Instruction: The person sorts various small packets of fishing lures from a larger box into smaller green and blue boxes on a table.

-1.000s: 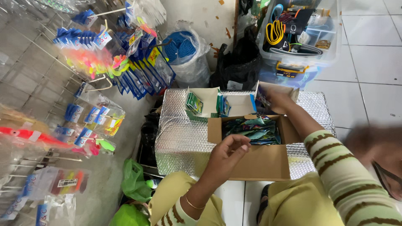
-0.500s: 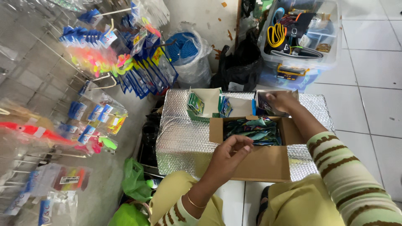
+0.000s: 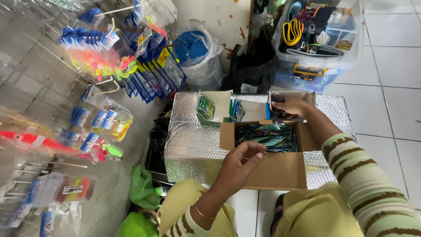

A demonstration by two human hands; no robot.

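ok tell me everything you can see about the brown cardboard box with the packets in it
The brown cardboard box sits open on a silver bubble-wrap sheet, flaps folded out. It is plain corrugated card, filled with a loose heap of teal and dark packets. The left hand hovers at its near edge; the right hand reaches just beyond its far flap.

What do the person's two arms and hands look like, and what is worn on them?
Both hands are bare, without gloves. The left hand has a thin gold-coloured bangle at the wrist, and a pale yellow-green sleeve with brown stripes shows lower on that arm. The right hand has a bare forearm; the same striped knit sleeve, pale green with brown bands, is pushed up toward the elbow. No rings can be made out.
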